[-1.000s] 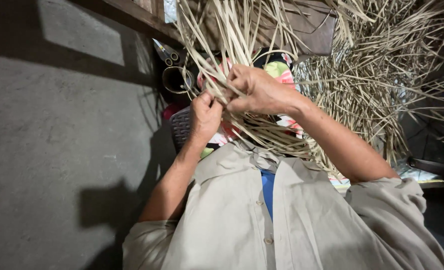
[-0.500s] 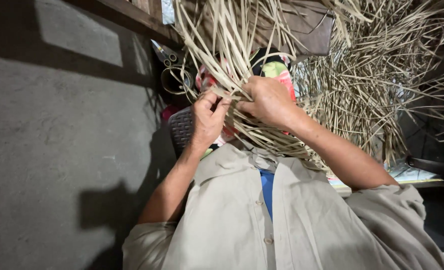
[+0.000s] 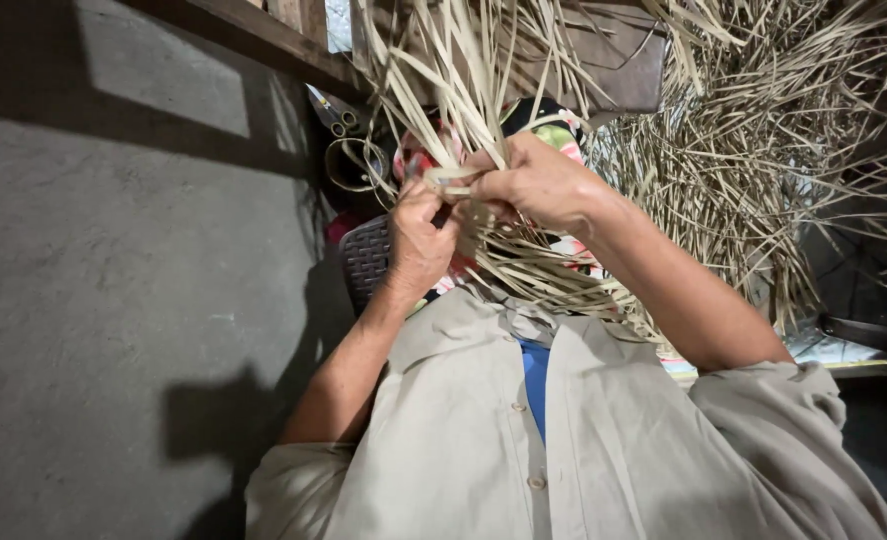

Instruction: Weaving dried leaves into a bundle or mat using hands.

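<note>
Gripped pale straw strips (image 3: 464,100) together at frame centre, left hand (image 3: 419,240) touching right hand (image 3: 534,185).

I see no package, label, sign or screen anywhere around me here: nothing boxed, wrapped, tagged, printed or lit shows in my view.
</note>
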